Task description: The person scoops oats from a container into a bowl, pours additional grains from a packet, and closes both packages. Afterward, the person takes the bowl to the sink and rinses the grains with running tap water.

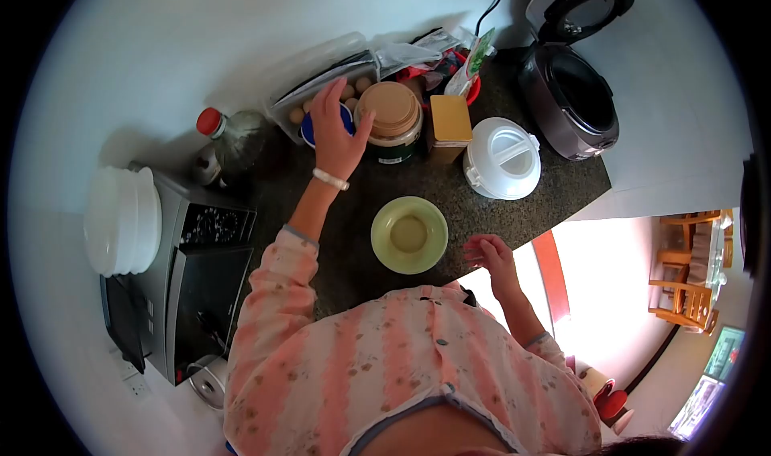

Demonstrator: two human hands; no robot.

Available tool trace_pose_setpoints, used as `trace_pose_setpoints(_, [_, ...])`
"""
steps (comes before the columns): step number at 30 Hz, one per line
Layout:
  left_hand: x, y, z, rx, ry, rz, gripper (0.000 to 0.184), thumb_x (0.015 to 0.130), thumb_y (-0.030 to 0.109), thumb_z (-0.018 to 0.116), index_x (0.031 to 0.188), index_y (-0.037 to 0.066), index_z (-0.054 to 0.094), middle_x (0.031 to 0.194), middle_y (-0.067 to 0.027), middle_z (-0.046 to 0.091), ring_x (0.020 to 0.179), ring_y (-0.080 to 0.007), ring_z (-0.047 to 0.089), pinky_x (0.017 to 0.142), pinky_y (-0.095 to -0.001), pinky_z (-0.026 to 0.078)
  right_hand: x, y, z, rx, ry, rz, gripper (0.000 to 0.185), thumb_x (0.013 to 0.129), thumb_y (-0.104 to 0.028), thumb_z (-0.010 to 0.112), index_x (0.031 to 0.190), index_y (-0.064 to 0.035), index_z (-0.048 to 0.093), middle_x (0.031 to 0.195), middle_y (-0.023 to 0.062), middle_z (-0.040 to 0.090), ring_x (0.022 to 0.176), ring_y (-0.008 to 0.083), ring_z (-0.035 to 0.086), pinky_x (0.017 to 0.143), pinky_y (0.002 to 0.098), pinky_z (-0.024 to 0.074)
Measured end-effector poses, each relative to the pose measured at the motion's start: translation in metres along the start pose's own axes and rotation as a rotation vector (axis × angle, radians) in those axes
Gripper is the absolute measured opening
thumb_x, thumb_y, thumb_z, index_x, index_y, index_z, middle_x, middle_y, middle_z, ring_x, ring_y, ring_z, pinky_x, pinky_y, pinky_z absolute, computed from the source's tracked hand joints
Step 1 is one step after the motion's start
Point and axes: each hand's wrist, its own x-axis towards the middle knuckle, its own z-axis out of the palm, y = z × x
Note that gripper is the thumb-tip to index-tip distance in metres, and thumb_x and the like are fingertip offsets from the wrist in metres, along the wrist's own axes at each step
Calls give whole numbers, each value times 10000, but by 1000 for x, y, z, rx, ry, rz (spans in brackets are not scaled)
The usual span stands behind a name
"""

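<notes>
My left hand (337, 139) reaches over the counter with fingers stretched out and the thumb apart. It is above a blue-lidded container (348, 117), partly hidden under the fingers; I cannot tell whether they touch it. Close to the thumb stands a jar with a tan lid (390, 109). Behind the fingers, several brown eggs (363, 84) lie in a grey container. A pale green bowl (438, 235) sits near the counter's front edge, with something pale at its bottom. Right of the bowl, my right hand (491, 257) hangs with loosely bent fingers and nothing in them.
A yellow-topped tin (450, 120) and a white lidded pot (504, 159) stand right of the jar. An open rice cooker (570, 103) is at the far right. On the left are a red-capped bottle (241, 139) and an oven (210, 295) topped by white bowls (120, 219).
</notes>
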Motion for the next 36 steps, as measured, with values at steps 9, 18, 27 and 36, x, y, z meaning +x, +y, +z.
trace_pose_setpoints(9, [35,2,42,298,-703,109,1032,597,497,801,1423,109,319,1418,-209,327,1305,-388,317,1065,-479,295,7,18,-40,107,27,71,255,961,-196,470,1087,0,572,946,117,653,790,178,641,703,301,523])
trace_pose_setpoints(18, [47,1,61,410,-1042,-56,1086,568,552,783,1441,148,281,1369,-238,351,1261,-435,322,1049,-494,319,74,-18,-33,-73,-348,-87,282,932,-192,543,1154,-19,542,1021,99,640,910,159,626,740,281,514])
trace_pose_setpoints(27, [5,59,38,695,-819,-390,1064,620,695,676,1415,98,298,1290,-229,420,1200,-390,447,850,-444,490,164,-34,64,-378,-479,-655,839,798,-208,708,1428,17,201,1437,250,301,1297,334,398,1009,392,409])
trace_pose_setpoints(36, [6,53,0,571,-950,38,1147,538,563,802,1460,177,240,1361,-165,376,1300,-353,354,964,-465,419,193,-35,106,-521,-396,-846,1160,664,-261,832,1468,0,37,1509,236,129,1402,353,172,1126,422,214])
